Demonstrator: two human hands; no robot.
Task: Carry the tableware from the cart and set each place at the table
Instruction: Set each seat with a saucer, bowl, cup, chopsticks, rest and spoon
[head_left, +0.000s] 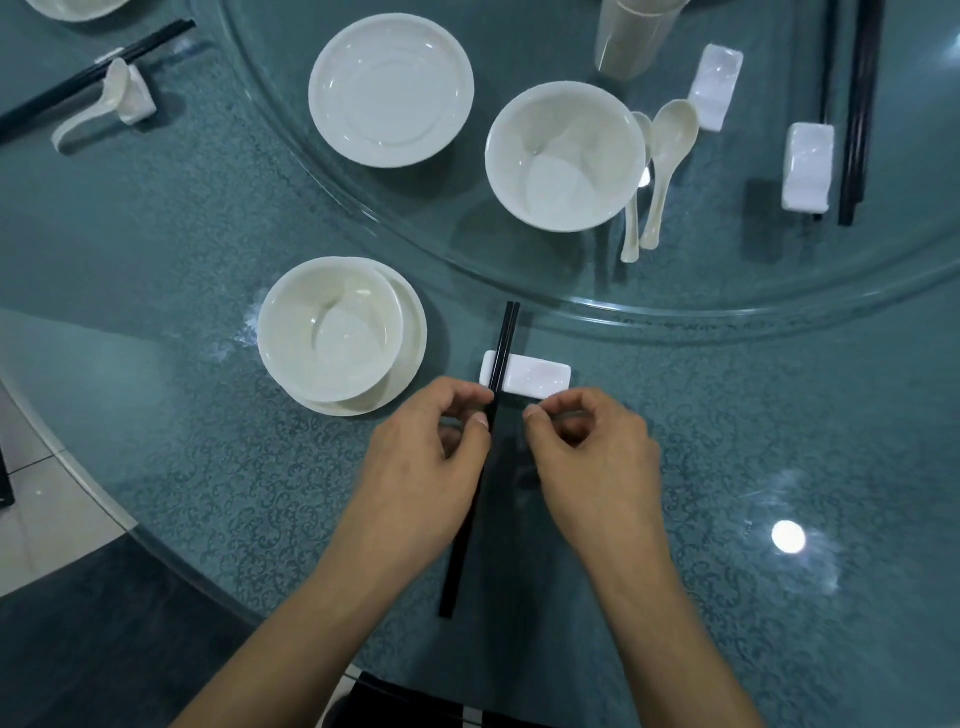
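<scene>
The left hand (431, 457) pinches a pair of black chopsticks (506, 338) between thumb and forefinger, its other fingers curled in. The pinch is just short of the white chopstick rest (540, 376), and the front part of the pair lies across that rest. The right hand (592, 457) sits just right of the pair with its fingers curled tight and its thumb tip beside the sticks. Whether it grips anything I cannot tell.

Left of the rest, a near bowl (330, 332) stands on a near plate (410, 338) on the tabletop (182, 234). The glass turntable (675, 314) carries:
- one far plate (389, 88)
- one far bowl (566, 156)
- two spoons (670, 156) side by side
- two spare rests (808, 166)
- a stack of cups (634, 41)
- dark chopsticks (860, 104), whose number I cannot make out

The far-left place has one chopstick pair (93, 73), one spoon (98, 111) and one rest (140, 101). In all there are two bowls, three spoons and four rests.
</scene>
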